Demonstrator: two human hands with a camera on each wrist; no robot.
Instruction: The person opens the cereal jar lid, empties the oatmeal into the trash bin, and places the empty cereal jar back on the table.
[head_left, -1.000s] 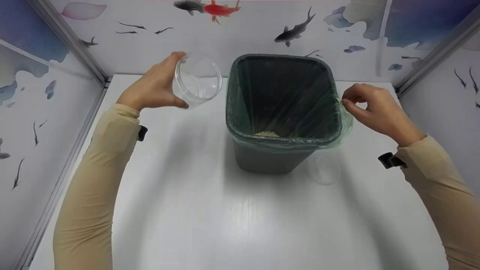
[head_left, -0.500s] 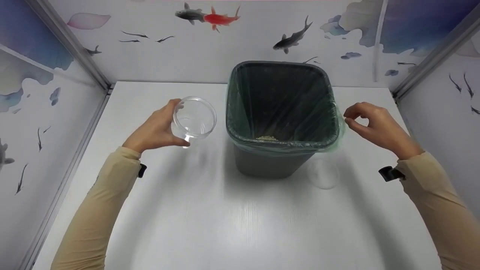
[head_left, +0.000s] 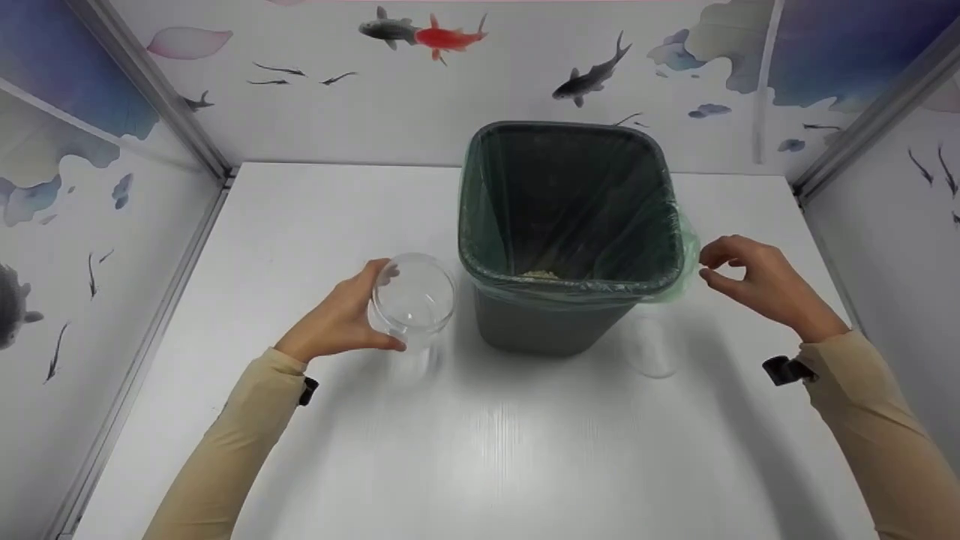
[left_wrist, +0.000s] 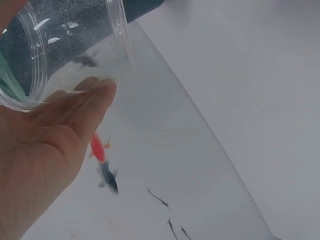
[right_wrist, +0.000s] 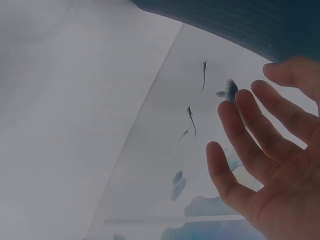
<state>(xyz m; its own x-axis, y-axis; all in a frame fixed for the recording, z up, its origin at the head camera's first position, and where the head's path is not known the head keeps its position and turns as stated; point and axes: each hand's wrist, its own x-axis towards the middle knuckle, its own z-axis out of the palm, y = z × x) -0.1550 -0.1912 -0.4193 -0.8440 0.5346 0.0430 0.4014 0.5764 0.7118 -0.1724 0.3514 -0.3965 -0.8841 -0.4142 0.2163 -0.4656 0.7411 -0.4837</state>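
Observation:
My left hand (head_left: 341, 319) grips a clear plastic jar (head_left: 415, 294) by its side, thumb and fingers around it, left of the bin. The jar looks see-through with nothing visible inside; in the left wrist view the jar (left_wrist: 75, 40) shows its ridged rim. A grey bin (head_left: 540, 322) with a green plastic liner (head_left: 487, 225) stands at the middle back, a little pale crumbly material (head_left: 540, 275) at its bottom. Beside the bin's right side, my right hand (head_left: 761, 281) hovers with loosely bent fingers, holding nothing; the right wrist view shows its fingers (right_wrist: 257, 135) spread.
A clear round lid (head_left: 651, 356) lies on the white table (head_left: 495, 450) at the bin's front right. Panels printed with fish and plants, such as the back wall (head_left: 315, 112), enclose the table at the back and both sides.
My left hand has brought the jar down and nearer to me, beside the bin. The right hand has come away from the liner's edge and moved lower.

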